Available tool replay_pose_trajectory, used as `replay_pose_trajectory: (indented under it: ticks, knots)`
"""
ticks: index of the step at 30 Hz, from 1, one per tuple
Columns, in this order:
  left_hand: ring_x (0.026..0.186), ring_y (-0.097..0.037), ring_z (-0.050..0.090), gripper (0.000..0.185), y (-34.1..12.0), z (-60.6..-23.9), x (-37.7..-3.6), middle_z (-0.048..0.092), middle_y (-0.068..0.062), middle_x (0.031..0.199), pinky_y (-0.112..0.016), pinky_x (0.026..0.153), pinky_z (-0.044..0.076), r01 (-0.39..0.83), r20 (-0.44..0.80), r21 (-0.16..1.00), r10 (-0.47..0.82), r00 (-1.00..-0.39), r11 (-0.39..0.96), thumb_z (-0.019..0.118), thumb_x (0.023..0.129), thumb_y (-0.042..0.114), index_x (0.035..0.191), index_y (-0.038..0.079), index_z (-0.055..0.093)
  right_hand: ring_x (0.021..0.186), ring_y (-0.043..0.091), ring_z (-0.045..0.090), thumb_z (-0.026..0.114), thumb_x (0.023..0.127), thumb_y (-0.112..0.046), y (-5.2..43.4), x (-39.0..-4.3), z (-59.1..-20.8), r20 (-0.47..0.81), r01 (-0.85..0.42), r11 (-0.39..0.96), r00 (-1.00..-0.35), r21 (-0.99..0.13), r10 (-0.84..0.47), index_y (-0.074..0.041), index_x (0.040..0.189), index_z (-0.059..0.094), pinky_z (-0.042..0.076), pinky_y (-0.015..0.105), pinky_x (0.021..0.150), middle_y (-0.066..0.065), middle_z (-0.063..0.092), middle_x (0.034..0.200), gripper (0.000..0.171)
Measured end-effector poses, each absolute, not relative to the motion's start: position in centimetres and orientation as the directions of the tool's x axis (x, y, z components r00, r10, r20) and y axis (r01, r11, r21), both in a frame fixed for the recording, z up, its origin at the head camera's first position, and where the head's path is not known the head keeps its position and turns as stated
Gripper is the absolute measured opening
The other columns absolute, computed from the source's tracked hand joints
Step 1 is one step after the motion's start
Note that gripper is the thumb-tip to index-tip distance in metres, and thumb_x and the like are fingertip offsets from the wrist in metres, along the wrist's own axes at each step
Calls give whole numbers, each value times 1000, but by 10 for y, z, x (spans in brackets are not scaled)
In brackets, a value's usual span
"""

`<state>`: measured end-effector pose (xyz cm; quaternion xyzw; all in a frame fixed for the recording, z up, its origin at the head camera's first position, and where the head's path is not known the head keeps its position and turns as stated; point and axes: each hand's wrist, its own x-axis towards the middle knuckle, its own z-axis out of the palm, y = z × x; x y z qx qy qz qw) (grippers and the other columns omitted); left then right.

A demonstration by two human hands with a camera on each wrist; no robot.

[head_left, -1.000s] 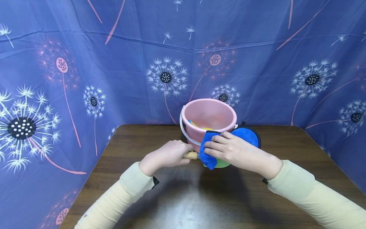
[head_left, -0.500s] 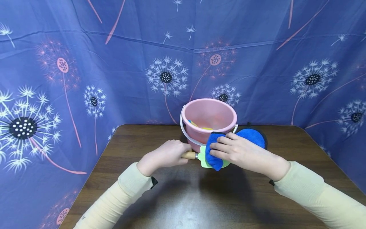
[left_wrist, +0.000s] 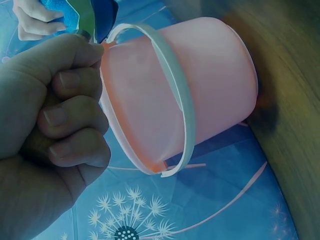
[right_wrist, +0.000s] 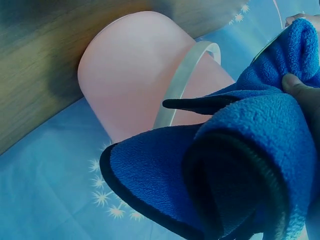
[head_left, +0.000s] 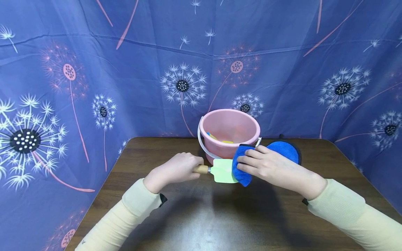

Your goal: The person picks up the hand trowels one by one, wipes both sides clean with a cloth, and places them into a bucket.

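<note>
In the head view my left hand grips the wooden handle of a spatula, fingers curled round it. Its flat, light green blade points right, above the table. My right hand holds a blue cloth with dark edging, pinched over the far end of the blade, which the cloth hides. More of the cloth spreads out behind that hand, and in the right wrist view its loose folds hang down while the thumb presses on it. Close behind both hands stands a pink bucket.
The bucket's white handle hangs down its left side. Yellow and blue items lie inside it, mostly hidden by the wall. The brown wooden table runs back to a blue dandelion-print curtain.
My right hand and the cloth have slid rightward along the blade, baring more green. The left hand has shifted slightly left with the spatula. The bucket stays where it was.
</note>
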<state>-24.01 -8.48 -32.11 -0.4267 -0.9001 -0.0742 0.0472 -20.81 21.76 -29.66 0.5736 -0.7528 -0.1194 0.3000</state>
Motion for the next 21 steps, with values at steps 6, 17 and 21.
replay_pose_trajectory:
  ticks: [6,17,21]
  knots:
    - [53,-6,34,16,-89,-319,-240,35,11,57,-24,47,29,779,159,87,764,-626,620,68,74,12,72,17,52,103,25,57,4,104,-16,222,-208,-297,327,-788,321,-162,526,-931,-8,118,62,41,36,76,6,63,114,60]
    - [52,-5,34,14,-98,-324,-242,35,11,57,-24,47,29,770,146,112,756,-638,628,67,73,13,73,17,54,102,25,56,8,105,-13,234,-207,-302,344,-775,337,-165,534,-924,-8,117,62,40,37,76,6,64,113,56]
    - [52,-6,33,13,-102,-325,-244,35,11,57,-24,47,29,762,139,121,749,-648,636,67,73,11,73,16,55,100,26,56,7,104,-15,238,-208,-307,350,-774,347,-173,530,-921,-8,116,63,40,37,75,6,64,112,57]
